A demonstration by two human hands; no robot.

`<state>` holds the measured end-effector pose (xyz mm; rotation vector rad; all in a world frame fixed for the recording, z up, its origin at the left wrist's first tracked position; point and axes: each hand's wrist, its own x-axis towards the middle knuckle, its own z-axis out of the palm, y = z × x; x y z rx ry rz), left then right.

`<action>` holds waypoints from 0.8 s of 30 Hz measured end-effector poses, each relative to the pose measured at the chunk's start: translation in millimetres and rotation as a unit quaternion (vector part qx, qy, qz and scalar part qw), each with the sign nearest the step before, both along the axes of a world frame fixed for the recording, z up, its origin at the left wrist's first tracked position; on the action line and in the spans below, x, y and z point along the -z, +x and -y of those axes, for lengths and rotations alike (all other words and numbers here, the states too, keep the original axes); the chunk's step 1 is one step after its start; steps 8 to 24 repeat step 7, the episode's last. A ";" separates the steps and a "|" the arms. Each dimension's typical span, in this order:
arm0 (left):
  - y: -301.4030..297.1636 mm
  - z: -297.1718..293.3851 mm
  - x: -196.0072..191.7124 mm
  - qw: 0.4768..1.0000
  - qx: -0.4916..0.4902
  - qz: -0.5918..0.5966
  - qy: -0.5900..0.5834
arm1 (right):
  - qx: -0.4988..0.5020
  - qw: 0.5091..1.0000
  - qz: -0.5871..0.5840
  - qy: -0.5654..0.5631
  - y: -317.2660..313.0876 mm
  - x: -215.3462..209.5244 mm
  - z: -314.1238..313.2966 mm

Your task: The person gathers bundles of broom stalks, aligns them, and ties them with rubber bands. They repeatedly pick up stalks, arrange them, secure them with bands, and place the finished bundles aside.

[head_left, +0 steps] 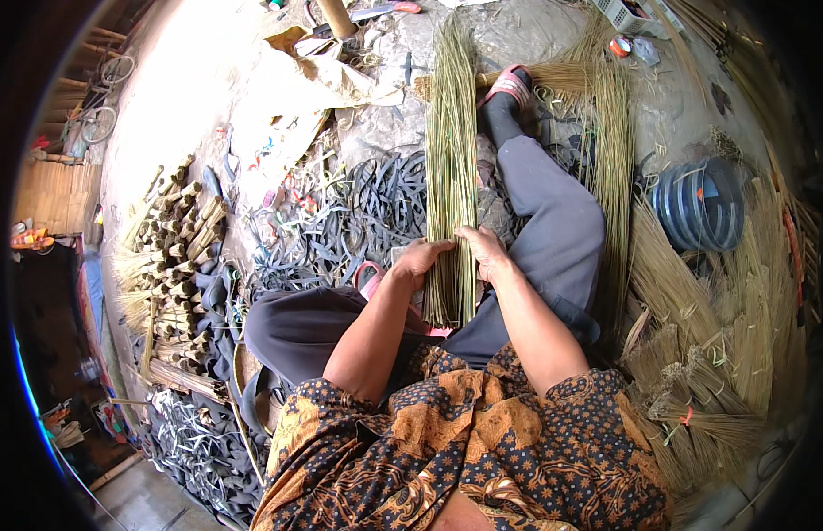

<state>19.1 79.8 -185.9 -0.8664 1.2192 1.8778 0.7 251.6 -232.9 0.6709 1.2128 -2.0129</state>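
head view | worn on head | faces steeply down | close over lap

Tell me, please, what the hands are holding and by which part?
Both the left hand and the right hand grip one bundle of greenish straw stalks, near its lower end, close to the lap.

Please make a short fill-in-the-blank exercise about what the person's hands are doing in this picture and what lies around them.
1. Both the left hand and the right hand grip one long bundle of ____ stalks.
2. The outstretched foot wears a ____ sandal.
3. A heap of dark rubber strips lies on the person's ____ side.
4. The blue coil lies on the person's ____ side.

Missing words: green; pink; left; right
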 end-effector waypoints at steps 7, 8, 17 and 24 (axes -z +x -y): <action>1.9 2.7 19.7 1.000 0.016 -0.002 -0.003 | -0.023 0.996 0.040 0.080 -1.8 -14.9 3.1; 1.9 2.7 19.7 1.000 0.016 -0.002 -0.003 | -0.023 0.996 0.040 0.080 -1.8 -14.9 3.1; 1.9 2.7 19.7 1.000 0.016 -0.002 -0.003 | -0.023 0.996 0.040 0.080 -1.8 -14.9 3.1; 1.9 2.7 19.7 1.000 0.016 -0.002 -0.003 | -0.023 0.996 0.040 0.080 -1.8 -14.9 3.1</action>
